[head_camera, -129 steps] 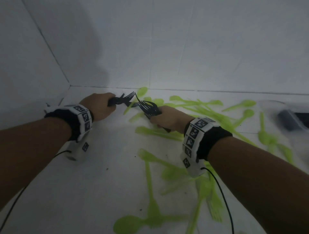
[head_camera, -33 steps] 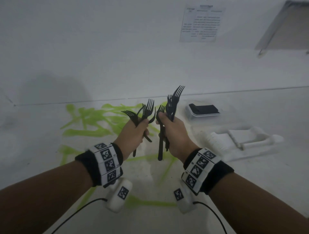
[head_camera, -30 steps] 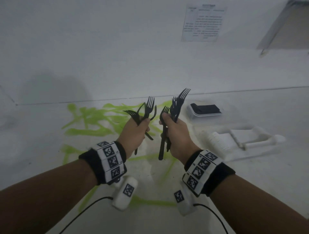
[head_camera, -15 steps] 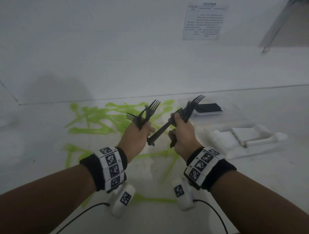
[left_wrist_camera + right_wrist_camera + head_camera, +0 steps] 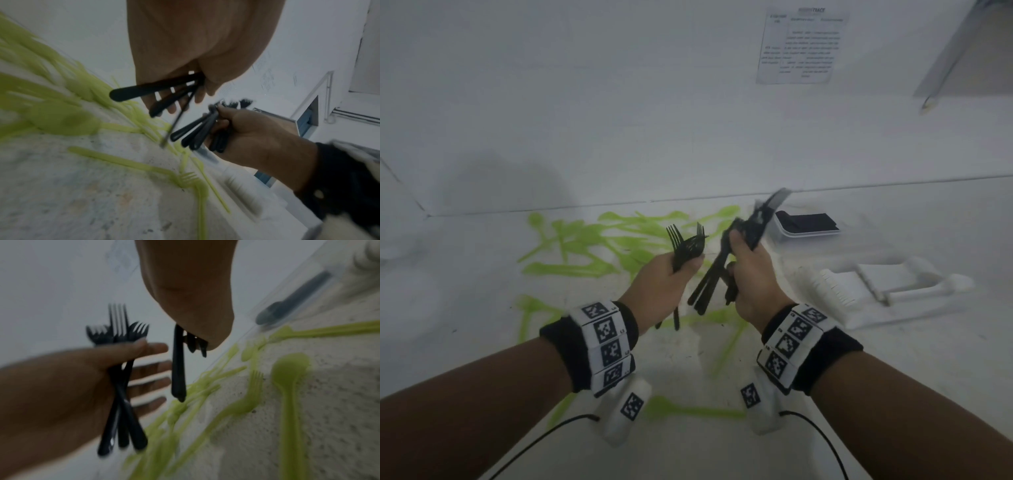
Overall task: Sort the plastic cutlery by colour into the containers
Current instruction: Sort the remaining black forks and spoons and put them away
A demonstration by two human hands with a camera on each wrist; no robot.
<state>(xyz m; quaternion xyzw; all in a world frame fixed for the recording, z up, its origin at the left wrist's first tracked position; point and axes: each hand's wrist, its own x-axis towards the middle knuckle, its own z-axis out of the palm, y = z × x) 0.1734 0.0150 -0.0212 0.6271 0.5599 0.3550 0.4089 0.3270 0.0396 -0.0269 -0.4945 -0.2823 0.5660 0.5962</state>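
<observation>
- Green cutlery [image 5: 582, 246] lies scattered on the white table [image 5: 465, 291], at the left and beneath both raised hands.
- The left hand [image 5: 664, 284] grips a bundle of black forks [image 5: 686, 246], tines up, above the table.
- The right hand [image 5: 753, 277], just beside it, grips a second black fork bundle [image 5: 726, 270], tilted and blurred.
- A clear container [image 5: 806, 224] holding black cutlery sits further right, near the wall.
</observation>
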